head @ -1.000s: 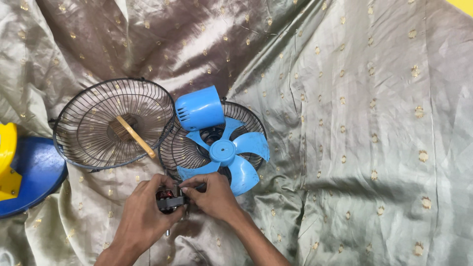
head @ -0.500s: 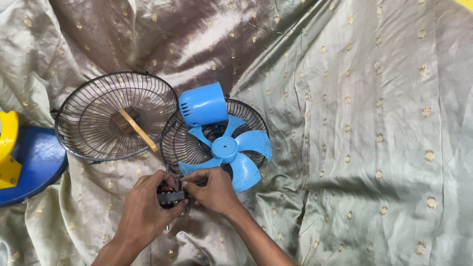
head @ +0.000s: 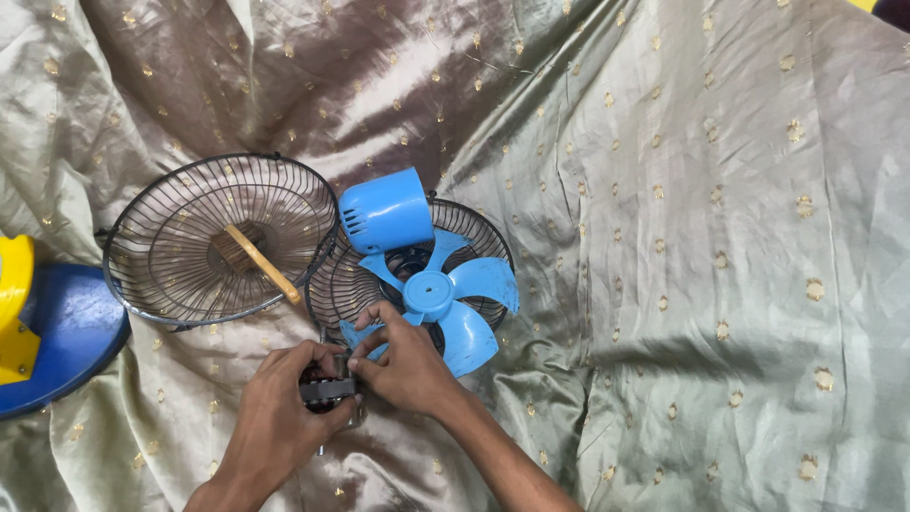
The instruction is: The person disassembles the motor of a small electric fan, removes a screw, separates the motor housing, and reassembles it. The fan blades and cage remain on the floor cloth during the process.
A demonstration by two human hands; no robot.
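A wide sheet of shiny grey-green cloth point(head: 682, 246) with small gold dots covers the whole scene. At the far left edge sits a round blue base point(head: 59, 337) with a yellow part point(head: 13, 308) on it. Left of centre lies a black wire fan guard point(head: 190, 242), open side up, with a wooden-handled brush point(head: 256, 261) resting inside. Just right of it, a second guard point(head: 355, 284) carries the blue fan blade point(head: 445, 299), and a blue motor cover point(head: 387, 210) leans on its far rim. Down near, the work: the left hand point(head: 275, 417) clamps round a small dark fan motor point(head: 327, 389), steadying it. The right hand point(head: 408, 365) arches over, fingertips pinched onto the motor's top, wrist cocked. It looks like fine work on the bare motor; a firm hold and a delicate fingertip touch seem called for.
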